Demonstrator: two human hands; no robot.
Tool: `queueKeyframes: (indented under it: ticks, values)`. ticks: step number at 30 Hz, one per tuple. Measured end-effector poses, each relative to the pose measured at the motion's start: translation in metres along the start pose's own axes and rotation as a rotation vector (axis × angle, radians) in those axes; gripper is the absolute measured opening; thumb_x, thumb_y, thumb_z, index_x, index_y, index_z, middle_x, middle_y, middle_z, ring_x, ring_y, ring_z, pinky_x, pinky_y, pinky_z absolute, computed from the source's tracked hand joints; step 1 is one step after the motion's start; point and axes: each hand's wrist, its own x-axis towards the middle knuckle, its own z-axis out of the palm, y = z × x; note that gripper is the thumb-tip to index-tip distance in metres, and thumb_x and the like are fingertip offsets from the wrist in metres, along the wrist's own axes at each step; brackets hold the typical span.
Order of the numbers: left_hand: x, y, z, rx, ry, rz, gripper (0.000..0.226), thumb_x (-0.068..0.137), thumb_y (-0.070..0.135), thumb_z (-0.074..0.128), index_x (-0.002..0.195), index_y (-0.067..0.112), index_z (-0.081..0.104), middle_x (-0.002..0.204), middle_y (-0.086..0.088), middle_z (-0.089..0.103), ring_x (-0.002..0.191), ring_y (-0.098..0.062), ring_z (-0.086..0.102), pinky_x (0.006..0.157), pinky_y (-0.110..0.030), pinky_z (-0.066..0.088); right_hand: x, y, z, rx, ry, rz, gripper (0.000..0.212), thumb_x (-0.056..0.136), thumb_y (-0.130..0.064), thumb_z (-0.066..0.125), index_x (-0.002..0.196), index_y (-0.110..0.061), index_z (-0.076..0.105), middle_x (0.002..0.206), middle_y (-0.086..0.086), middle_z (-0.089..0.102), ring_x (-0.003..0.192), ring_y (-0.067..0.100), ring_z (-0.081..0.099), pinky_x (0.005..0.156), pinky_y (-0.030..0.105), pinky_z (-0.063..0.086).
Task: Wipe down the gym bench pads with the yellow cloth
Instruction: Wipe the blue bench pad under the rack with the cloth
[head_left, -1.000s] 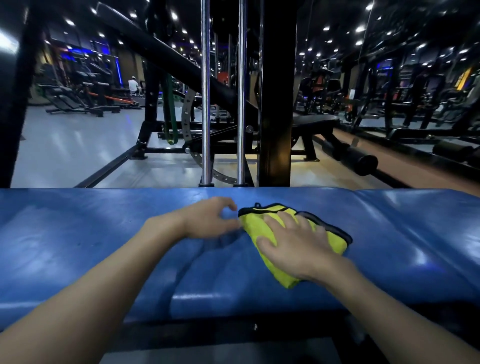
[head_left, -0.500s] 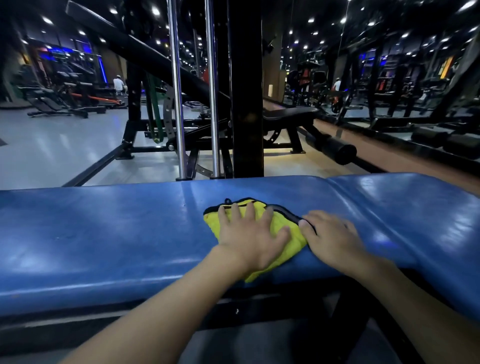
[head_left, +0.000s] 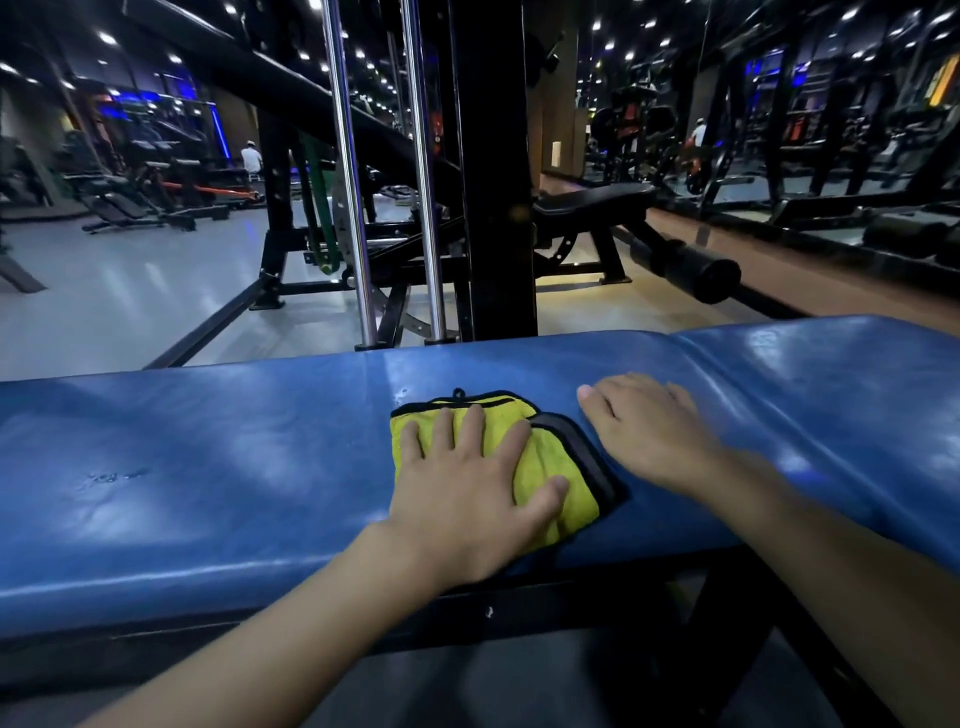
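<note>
- Pressed the folded yellow microfibre cloth with black edging (head_left: 548, 454) flat onto the long blue vinyl bench pad (head_left: 208, 467) with the left hand (head_left: 467, 483), palm down, fingers straight and spread, thumb out across the cloth's near part; nothing clenched or pinched.
- Laid the right hand (head_left: 649, 431) palm down on bare blue vinyl just beside the cloth's right edge, fingers relaxed and nearly straight, grasping nothing; could not tell whether it touched the black trim.
- Found the cloth about midway along the visible pad, its near corner reaching towards the front edge and a small black loop at its far edge.
- Noted a seam to the right of the right hand, with a second blue pad section (head_left: 831, 374) beyond it.
- Faced, beyond the pad, a thick black steel upright (head_left: 493, 182) and two chrome guide rods (head_left: 348, 182) standing on the grey gym floor (head_left: 130, 291).
- Made out further back a flat black bench (head_left: 592, 197) with a black foam roller (head_left: 696, 270) to its right.
</note>
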Motion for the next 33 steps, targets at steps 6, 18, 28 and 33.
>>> queueKeyframes:
  ticks: [6,18,28,33]
  values:
    - [0.028,-0.01,-0.002,-0.025,-0.108,-0.016,0.072,0.083,0.084,0.016,0.148,0.053,0.017,0.164,-0.003,0.015,0.152,-0.031,0.008,0.114,-0.068,0.01,0.01,0.021,0.015,-0.092,-0.199,0.049,0.06,0.098,-0.062,0.004,0.154,-0.045,0.017,0.166,-0.012,0.003,0.153,0.022,-0.004,0.121,0.054,-0.004]
    - [0.172,-0.049,0.012,-0.086,-0.163,-0.088,0.067,0.083,0.083,0.028,0.145,0.058,0.024,0.162,-0.001,0.021,0.15,-0.034,0.014,0.11,-0.07,0.016,0.01,0.022,0.023,-0.141,-0.165,0.025,0.066,0.095,-0.064,0.001,0.155,-0.042,0.014,0.166,-0.011,-0.001,0.153,0.023,-0.007,0.12,0.055,-0.004]
    - [0.194,-0.053,0.014,-0.098,-0.184,-0.119,0.069,0.082,0.08,0.027,0.146,0.056,0.025,0.16,-0.001,0.022,0.149,-0.035,0.014,0.11,-0.071,0.012,0.011,0.022,0.024,-0.138,-0.146,0.04,0.062,0.095,-0.063,0.004,0.153,-0.045,0.015,0.166,-0.012,0.004,0.153,0.022,-0.003,0.12,0.053,-0.001]
    - [0.138,-0.049,0.01,-0.08,-0.165,-0.043,0.064,0.082,0.078,0.026,0.142,0.057,0.028,0.16,-0.001,0.022,0.149,-0.033,0.015,0.112,-0.068,0.014,0.012,0.023,0.023,-0.091,-0.129,0.05,0.058,0.098,-0.062,0.007,0.152,-0.045,0.022,0.165,-0.013,0.011,0.152,0.021,0.003,0.12,0.053,0.001]
